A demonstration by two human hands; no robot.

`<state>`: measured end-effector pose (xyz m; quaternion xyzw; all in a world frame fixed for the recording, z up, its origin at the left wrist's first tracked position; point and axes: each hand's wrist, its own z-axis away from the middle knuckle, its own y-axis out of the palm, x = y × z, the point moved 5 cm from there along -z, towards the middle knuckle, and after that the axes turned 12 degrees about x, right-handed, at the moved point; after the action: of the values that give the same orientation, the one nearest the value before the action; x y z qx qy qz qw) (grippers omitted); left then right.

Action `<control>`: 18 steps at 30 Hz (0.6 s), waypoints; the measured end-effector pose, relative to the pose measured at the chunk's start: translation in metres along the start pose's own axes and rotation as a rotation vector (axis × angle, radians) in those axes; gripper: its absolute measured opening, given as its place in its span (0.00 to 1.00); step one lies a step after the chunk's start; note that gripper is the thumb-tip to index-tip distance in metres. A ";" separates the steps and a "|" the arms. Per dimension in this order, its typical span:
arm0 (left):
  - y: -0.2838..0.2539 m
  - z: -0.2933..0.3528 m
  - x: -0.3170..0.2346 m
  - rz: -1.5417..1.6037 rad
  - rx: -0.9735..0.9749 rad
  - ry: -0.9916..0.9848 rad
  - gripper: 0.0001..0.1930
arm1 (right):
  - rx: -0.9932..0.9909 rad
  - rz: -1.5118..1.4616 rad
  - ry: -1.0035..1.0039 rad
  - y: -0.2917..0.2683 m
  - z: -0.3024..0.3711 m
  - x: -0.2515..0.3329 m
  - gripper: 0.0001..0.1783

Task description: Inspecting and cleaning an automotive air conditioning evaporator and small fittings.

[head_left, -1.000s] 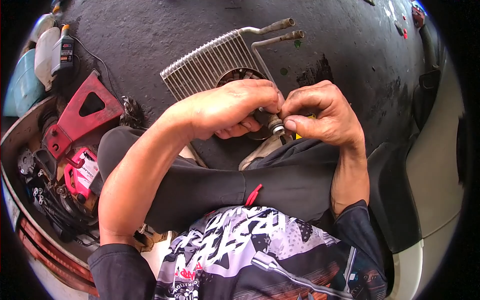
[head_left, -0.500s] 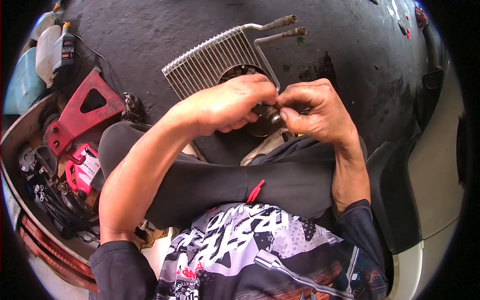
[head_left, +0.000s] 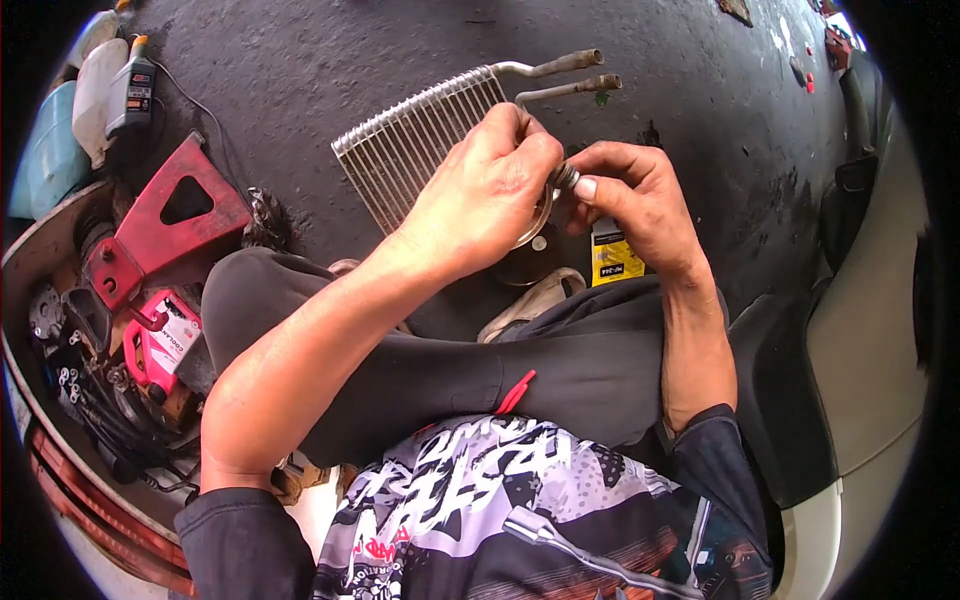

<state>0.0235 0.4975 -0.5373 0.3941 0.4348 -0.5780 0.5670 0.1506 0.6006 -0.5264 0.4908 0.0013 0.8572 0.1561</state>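
My left hand (head_left: 490, 190), back upward, is closed round a small metal fitting (head_left: 564, 178) with a dark ribbed end sticking out beyond the fingers. My right hand (head_left: 640, 210) meets it from the right, thumb and fingers pinching at the fitting's tip. Most of the fitting is hidden in the left fist. Beneath and beyond the hands, a finned metal evaporator core (head_left: 415, 150) lies on the floor, with two metal pipes (head_left: 575, 66) reaching right. The rim of a round metal dish (head_left: 525, 268) shows partly below the left hand.
A yellow and black box (head_left: 614, 260) stands by my right knee. At left, a bin (head_left: 30, 250) holds a red metal bracket (head_left: 170, 220), a pink jug (head_left: 165, 340) and dark parts. Several bottles (head_left: 130, 90) stand behind it. A beige and black panel (head_left: 870, 350) rises at right.
My left hand has turned back-up and shifted, and the fitting's end has moved up and right. My right hand still pinches beside it. The yellow box shows more now.
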 end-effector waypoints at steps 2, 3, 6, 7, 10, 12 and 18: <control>-0.001 0.002 -0.010 -0.253 -0.035 0.175 0.14 | -0.009 -0.056 -0.014 0.003 0.000 0.001 0.09; -0.001 0.004 -0.009 -0.218 -0.028 0.137 0.14 | -0.018 -0.113 -0.028 0.004 0.000 0.001 0.08; 0.000 0.004 -0.010 -0.052 -0.046 0.033 0.14 | -0.036 -0.066 -0.010 0.005 -0.001 0.002 0.08; -0.001 0.004 -0.007 0.078 -0.072 -0.034 0.13 | -0.035 -0.067 -0.009 0.006 -0.001 0.001 0.08; 0.002 0.006 -0.012 0.073 -0.092 0.011 0.13 | -0.072 -0.069 -0.009 0.008 -0.004 -0.001 0.07; 0.005 0.007 -0.013 0.087 -0.109 -0.019 0.13 | -0.126 -0.092 0.027 0.010 -0.006 -0.003 0.07; 0.013 0.004 0.005 0.155 -0.167 -0.054 0.14 | -0.185 0.001 -0.032 0.014 -0.011 -0.003 0.09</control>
<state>0.0364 0.4927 -0.5420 0.3621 0.4342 -0.5047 0.6524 0.1393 0.5878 -0.5323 0.4877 -0.0808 0.8458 0.2004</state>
